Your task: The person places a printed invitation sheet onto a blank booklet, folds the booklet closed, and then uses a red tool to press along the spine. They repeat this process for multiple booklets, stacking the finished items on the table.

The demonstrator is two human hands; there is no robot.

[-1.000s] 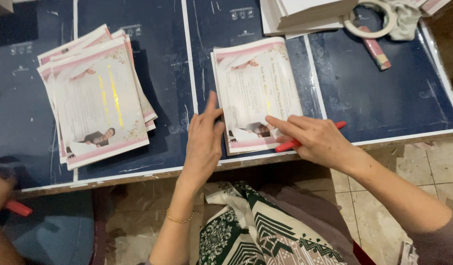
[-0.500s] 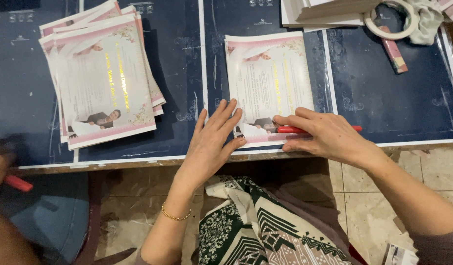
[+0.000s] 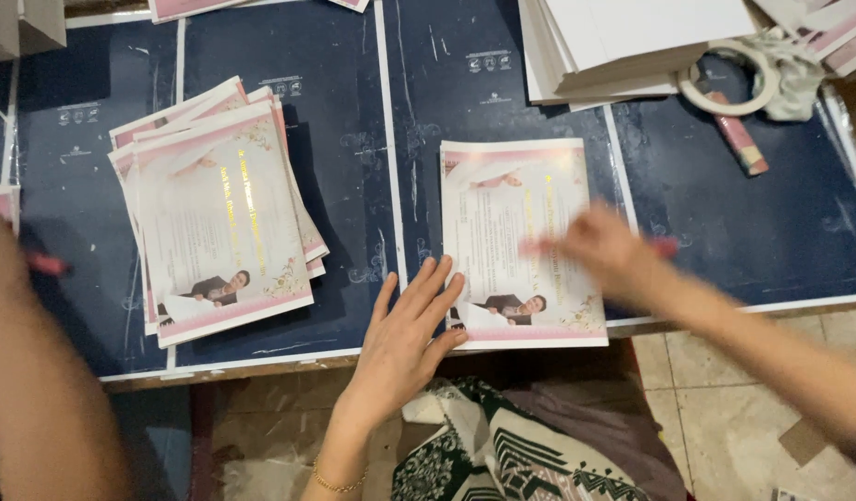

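Right hand [image 3: 606,249] has slid up the printed card [image 3: 521,243], blurred.

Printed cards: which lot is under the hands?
The single card right of centre; the left hand presses its lower corner. The fanned stack lies untouched farther left.

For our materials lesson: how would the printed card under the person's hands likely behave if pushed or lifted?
The printed card looks thin and glossy, so it would probably slide easily on the dark blue mat; the left hand pins its corner. It lies flat, so it is likely light, bending somewhat if lifted by one edge.
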